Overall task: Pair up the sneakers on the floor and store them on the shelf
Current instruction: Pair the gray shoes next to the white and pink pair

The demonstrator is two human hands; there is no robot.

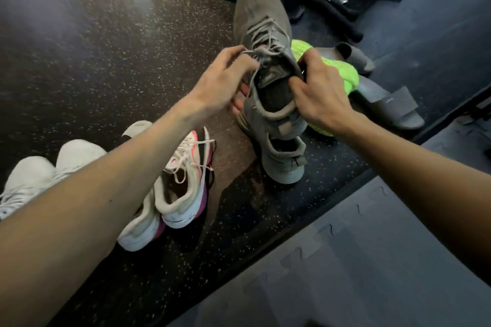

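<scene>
A grey sneaker is held up off the floor, toe pointing away. My left hand pinches its laces at the tongue. My right hand grips the right side of its collar. Its grey mate stands on the floor right below, heel toward me. A white and pink pair lies side by side at lower centre. Two white sneakers sit at the far left, partly behind my left forearm. Neon green sneakers lie behind my right hand, mostly hidden.
Two dark grey slides lie at the right beside the green sneakers. Black gym equipment with foam-covered bars stands at the top. A grey interlocking foam mat covers the lower right, next to the speckled rubber floor.
</scene>
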